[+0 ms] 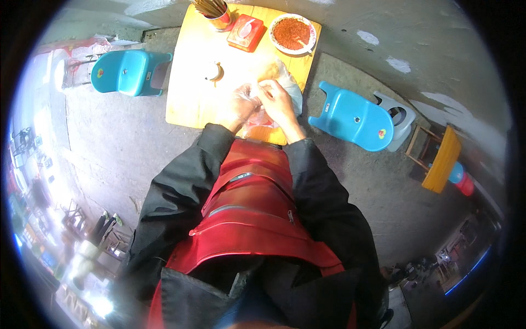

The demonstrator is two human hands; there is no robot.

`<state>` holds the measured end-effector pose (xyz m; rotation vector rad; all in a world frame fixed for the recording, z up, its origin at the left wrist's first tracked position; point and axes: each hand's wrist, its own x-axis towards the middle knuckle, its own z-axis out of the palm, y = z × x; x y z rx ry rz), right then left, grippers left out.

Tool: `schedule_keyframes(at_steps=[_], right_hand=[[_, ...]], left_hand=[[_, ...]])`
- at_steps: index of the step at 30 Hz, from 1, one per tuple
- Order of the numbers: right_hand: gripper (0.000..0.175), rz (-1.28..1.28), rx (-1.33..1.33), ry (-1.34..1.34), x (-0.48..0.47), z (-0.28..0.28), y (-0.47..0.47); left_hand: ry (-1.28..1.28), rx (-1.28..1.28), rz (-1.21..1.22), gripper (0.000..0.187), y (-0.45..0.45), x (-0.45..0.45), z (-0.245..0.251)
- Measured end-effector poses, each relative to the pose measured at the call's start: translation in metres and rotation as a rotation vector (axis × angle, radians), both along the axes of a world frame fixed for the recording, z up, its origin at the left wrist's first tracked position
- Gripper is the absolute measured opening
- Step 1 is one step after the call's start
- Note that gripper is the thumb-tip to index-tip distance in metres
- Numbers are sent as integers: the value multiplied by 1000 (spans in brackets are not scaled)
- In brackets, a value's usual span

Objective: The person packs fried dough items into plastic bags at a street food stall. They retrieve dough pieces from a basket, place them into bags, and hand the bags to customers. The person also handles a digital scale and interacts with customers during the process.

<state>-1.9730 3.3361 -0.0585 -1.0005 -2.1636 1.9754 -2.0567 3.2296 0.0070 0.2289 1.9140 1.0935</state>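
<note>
My left hand (241,105) and my right hand (278,103) meet over the near right part of a yellow wooden table (185,103). A thin clear plastic bag or glove bunches around my left fingers, and my right fingertips pinch it. Just beyond the hands a pale tan food item, possibly flatbread (265,68), lies on a white plastic bag (292,92). Below my hands, crumpled clear plastic with red marks (261,119) rests at the table's near edge. Bright glare hides detail around my left hand and the table's middle.
On the table stand a metal cup of chopsticks (220,18), a red box (246,33), a bowl of red chili flakes (292,35) and a small curved object (215,72). Blue plastic chairs flank it, left (119,72) and right (357,115). A wall runs behind. A person (88,253) is at lower left.
</note>
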Motion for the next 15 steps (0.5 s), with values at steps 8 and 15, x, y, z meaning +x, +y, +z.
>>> schedule_keyframes(at_steps=[8, 15], right_hand=[[10, 255, 611, -61, 7, -8, -16], [22, 166, 186, -311, 7, -12, -18]], left_hand=[[-509, 489, 471, 19, -36, -20, -13], [-483, 310, 335, 23, -9, -11, -25]])
